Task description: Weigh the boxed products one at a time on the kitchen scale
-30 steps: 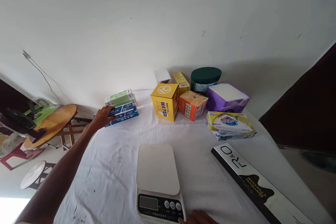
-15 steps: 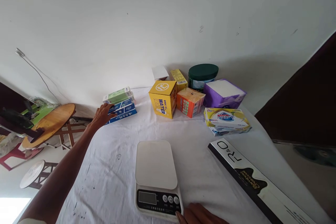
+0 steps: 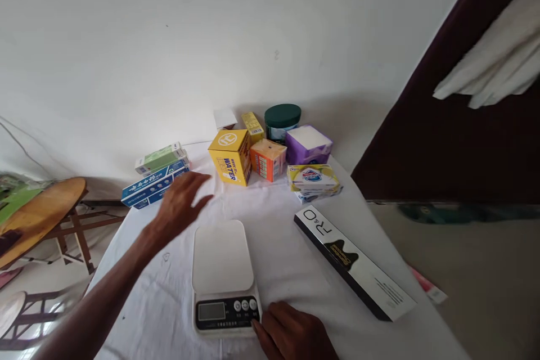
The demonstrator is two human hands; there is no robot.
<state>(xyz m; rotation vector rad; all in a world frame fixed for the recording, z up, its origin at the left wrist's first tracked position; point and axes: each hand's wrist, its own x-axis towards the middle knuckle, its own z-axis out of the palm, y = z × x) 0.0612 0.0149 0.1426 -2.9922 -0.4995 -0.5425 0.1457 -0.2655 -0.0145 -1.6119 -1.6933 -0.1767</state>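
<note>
My left hand point(image 3: 181, 202) is over the table between the toothpaste boxes and the kitchen scale. Its thumb and fingers are apart, and nothing is in them. Behind it lie blue toothpaste boxes point(image 3: 145, 190) and a green-and-white box point(image 3: 159, 158), side by side. The white kitchen scale point(image 3: 223, 259) has a bare platform and a dark, blank display point(image 3: 211, 311). Beside its lower right corner rests my right hand point(image 3: 295, 333), fingers curled, one fingertip at the scale's edge. No object shows in that hand.
At the back stand a yellow box point(image 3: 232, 166), an orange pack point(image 3: 269, 160), a green-lidded tub point(image 3: 282, 116) and a purple box point(image 3: 307, 146). Safeguard soap packs point(image 3: 314, 178) and a long white-and-black box point(image 3: 354, 264) lie on the right. A wooden table point(image 3: 50, 211) stands left.
My left hand has moved right, away from the toothpaste boxes, and its fingers are spread. The view has turned to the right. My right hand stays by the scale.
</note>
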